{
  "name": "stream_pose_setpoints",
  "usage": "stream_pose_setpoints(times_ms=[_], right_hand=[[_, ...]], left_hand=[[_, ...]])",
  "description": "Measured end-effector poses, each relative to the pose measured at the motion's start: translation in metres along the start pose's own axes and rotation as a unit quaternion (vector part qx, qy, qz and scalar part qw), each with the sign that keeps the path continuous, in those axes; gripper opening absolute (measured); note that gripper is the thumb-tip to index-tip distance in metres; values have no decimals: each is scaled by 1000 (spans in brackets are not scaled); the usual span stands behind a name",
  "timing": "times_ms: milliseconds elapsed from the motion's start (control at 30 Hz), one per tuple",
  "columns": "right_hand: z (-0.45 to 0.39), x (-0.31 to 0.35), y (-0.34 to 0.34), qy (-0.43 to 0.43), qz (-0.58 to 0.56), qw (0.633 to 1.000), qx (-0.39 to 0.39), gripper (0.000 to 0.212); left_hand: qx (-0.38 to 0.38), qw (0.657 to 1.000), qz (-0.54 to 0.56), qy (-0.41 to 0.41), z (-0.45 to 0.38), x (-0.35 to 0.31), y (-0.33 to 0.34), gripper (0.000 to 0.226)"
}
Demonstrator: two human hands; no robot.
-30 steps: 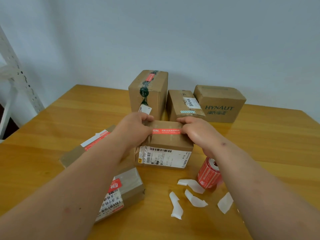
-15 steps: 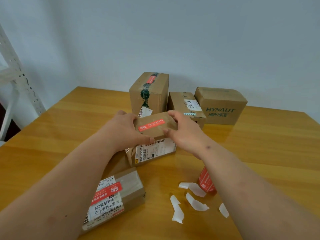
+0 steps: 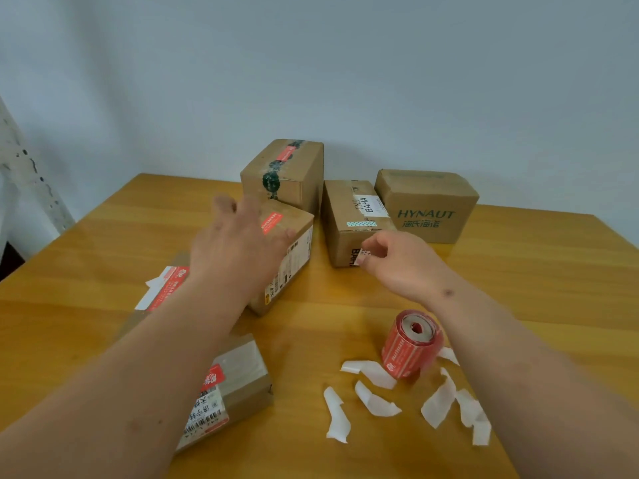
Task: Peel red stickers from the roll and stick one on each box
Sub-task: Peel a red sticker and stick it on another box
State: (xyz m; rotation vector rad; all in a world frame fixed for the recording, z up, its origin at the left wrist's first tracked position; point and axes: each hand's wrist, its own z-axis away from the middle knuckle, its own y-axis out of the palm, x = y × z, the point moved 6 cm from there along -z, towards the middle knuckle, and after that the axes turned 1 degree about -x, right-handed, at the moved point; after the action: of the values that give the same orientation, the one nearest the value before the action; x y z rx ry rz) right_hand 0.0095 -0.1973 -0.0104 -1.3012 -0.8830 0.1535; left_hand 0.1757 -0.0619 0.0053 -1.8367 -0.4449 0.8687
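A small brown box (image 3: 298,248) with a red sticker (image 3: 272,223) on top sits tilted on the table, left of centre. My left hand (image 3: 238,243) hovers over its left side with fingers spread, the thumb at its top. My right hand (image 3: 397,262) is loosely curled and holds nothing, just in front of the BAHA box (image 3: 349,216), which shows no red sticker. The HYNAUT box (image 3: 428,205) at the back right also shows none. The red sticker roll (image 3: 411,344) stands under my right forearm.
A tall box with green tape (image 3: 287,171) at the back, a flat box (image 3: 166,288) at the left and a near box (image 3: 238,385) each carry a red sticker. Several white backing strips (image 3: 375,404) lie around the roll. A white metal rack (image 3: 24,167) stands left of the wooden table (image 3: 518,288).
Both hands have let go of the freshly stickered box, which now sits farther back and to the left. My right hand has moved right toward the BAHA box.
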Motion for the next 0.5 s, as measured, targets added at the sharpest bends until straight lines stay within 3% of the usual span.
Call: stream_pose_setpoints(times_ms=[67, 167, 367, 500], right_hand=[[6, -9, -8, 5, -17, 1000, -2, 29], [20, -22, -18, 9, -71, 997, -1, 17], [53, -47, -22, 18, -98, 994, 44, 36], [78, -59, -22, 0, -110, 992, 59, 25]], left_hand=[[-18, 997, 41, 63, 10, -23, -2, 41], [15, 986, 103, 129, 26, -48, 4, 26], [175, 950, 206, 159, 74, -79, 48, 25], [166, 941, 244, 164, 101, -90, 57, 22]])
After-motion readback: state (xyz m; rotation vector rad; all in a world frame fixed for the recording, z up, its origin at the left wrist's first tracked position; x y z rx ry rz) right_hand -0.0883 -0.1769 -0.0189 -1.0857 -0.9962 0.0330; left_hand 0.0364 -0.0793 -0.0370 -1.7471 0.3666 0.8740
